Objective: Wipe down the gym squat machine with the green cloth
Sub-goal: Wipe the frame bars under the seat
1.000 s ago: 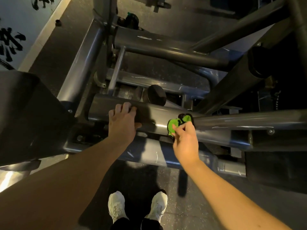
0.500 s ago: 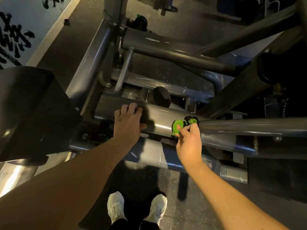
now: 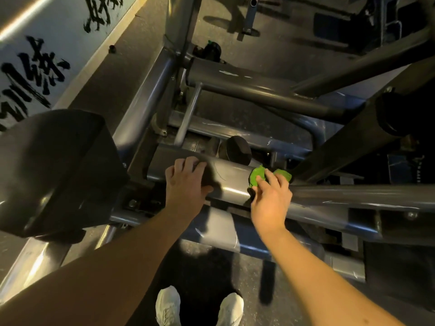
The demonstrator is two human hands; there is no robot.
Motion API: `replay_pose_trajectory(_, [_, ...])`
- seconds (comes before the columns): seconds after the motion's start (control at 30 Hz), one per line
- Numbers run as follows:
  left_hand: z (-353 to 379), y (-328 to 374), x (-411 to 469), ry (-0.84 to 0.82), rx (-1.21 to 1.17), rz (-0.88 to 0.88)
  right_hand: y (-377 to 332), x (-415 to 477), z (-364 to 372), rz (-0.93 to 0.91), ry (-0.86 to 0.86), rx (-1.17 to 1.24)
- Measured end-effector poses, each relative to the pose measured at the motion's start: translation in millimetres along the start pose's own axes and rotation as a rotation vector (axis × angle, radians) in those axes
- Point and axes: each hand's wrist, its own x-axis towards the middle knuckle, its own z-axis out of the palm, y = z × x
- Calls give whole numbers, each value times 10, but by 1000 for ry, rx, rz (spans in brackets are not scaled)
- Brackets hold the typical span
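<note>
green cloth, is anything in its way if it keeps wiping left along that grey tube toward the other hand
Only the left hand itself. It rests on the same grey tube, to the left of the green cloth under the right hand. The bare stretch of tube between them shows nothing else on it.

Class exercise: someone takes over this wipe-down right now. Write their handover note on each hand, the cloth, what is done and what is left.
Left hand: flat on the grey tube, bracing, holding nothing.
Right hand: grip pressing the green cloth onto that tube, near where the frame bars cross.
Done: cannot be judged from this view.
Left: probably the rest of the tube, the other bars and the black pad.
</note>
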Motion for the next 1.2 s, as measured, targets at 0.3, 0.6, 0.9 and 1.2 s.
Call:
replay_pose_trajectory(0.3, [-28,-167,-9,44,52,-223,-513,262,236,-265,-99,114])
replay_pose_trajectory(0.6, [2,-175,-41,-10,38,-212,-153,-142,46,-290,-51,191])
replay_pose_trajectory(0.9, [-9,-181,-38,12,29,-232,-608,360,341,-360,-137,176])
replay_pose_trajectory(1.2, [4,-171,-62,33,6,-217,-483,199,305,-45,-21,155])
